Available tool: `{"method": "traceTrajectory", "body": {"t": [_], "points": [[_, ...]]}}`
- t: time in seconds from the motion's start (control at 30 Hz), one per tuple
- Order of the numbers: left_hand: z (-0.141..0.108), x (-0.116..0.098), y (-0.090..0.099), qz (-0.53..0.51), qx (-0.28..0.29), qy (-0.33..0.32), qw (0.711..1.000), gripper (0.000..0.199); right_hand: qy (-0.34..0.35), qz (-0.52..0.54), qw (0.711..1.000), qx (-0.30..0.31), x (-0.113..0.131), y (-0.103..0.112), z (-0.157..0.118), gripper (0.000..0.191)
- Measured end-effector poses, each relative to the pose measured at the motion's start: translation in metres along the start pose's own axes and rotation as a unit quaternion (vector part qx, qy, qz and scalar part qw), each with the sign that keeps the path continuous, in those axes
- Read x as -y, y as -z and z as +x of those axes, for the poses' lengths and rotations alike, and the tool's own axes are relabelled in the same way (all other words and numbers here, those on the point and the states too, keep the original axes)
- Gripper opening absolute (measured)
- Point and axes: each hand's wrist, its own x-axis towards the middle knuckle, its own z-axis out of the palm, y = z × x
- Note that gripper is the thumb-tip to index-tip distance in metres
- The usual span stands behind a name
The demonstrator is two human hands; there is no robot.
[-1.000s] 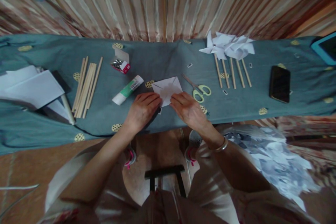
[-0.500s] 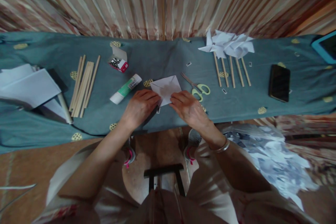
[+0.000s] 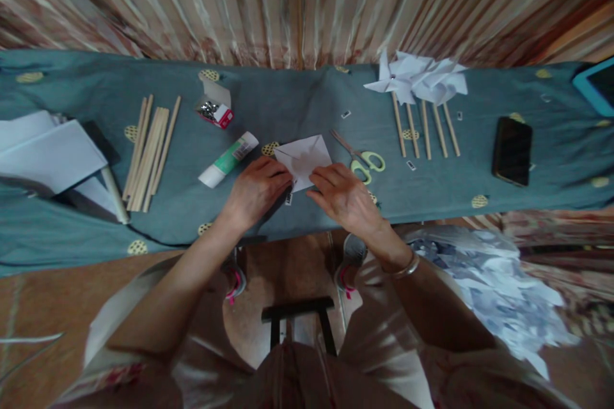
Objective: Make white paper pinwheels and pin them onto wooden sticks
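A small white paper square (image 3: 307,152), with crease or cut lines running in from its upper corners, lies on the cloth in front of me. My left hand (image 3: 259,190) has its fingers pressed together on the paper's lower left edge. On the lower right edge rest the fingertips of my right hand (image 3: 343,195), with the thumb apart below them. Green-handled scissors (image 3: 359,158) lie just right of the paper, blades pointing up and left. To the left is a white and green glue stick (image 3: 229,158).
Wooden sticks (image 3: 152,156) and white paper sheets (image 3: 52,153) lie at left, near an open box of metal fasteners (image 3: 215,108). Several paper pinwheels (image 3: 417,80) on sticks and a black phone (image 3: 512,151) are at right. Paper scraps (image 3: 499,294) heap beyond the front edge.
My right thumb has come away from the paper and now shows below it. My left hand stays at the paper's lower left edge. The view has shifted slightly.
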Motion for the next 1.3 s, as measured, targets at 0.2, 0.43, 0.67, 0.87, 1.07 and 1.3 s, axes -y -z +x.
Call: {"method": "traceTrajectory", "body": {"t": [0.2, 0.43, 0.67, 0.87, 1.07, 1.3], "points": [[0.002, -0.005, 0.002, -0.027, -0.013, 0.018, 0.999, 0.024, -0.007, 0.028, 1.0, -0.013, 0.004, 0.0, -0.001, 0.032], [-0.005, -0.015, 0.003, -0.097, -0.033, 0.022, 0.994, 0.026, -0.01, 0.037, 0.999, -0.018, 0.007, 0.007, -0.01, 0.026], [-0.016, -0.024, 0.003, -0.098, 0.002, -0.004, 0.995, 0.022, -0.036, 0.063, 0.997, -0.033, 0.013, 0.005, -0.022, 0.027], [-0.014, -0.027, 0.001, -0.068, -0.009, -0.009, 0.998, 0.019, -0.068, 0.107, 0.99, -0.055, 0.011, 0.0, -0.027, 0.028], [-0.012, -0.031, -0.003, -0.078, -0.045, -0.005, 0.996, 0.038, -0.086, 0.123, 0.983, -0.103, 0.008, 0.001, -0.024, 0.025], [-0.007, -0.035, -0.001, -0.062, -0.039, 0.015, 0.997, 0.027, -0.114, 0.158, 0.971, -0.138, 0.005, 0.006, -0.021, 0.019]]}}
